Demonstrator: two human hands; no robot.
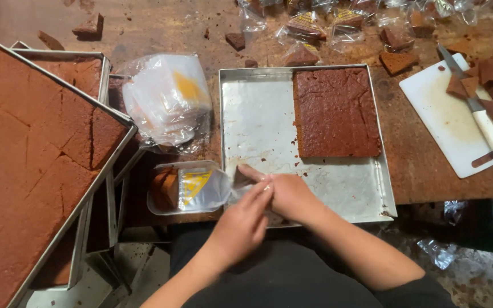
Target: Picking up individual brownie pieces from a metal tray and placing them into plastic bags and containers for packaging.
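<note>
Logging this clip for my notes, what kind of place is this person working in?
Probably a small bakery's packing table: metal trays of brown sheet cake, a stack of clear bags, wrapped slices, and a cutting board with a knife.

The hands [261, 205] are pinching a clear, glossy plastic bag [192, 191] with a yellow print, its film crinkling and catching light; the stack of empty bags [166, 100] is shining the same way; the baking tray [258, 137] is showing dull, scuffed grey metal, greasy in patches; the cake slab [335, 111] in it is looking matt, porous and crumbly brown; the table [423, 165] is appearing as worn, rough brown wood; the cutting board [449, 122] is looking like smooth white plastic, stained; the knife [472, 102] is showing a metal blade and pale handle.
</note>
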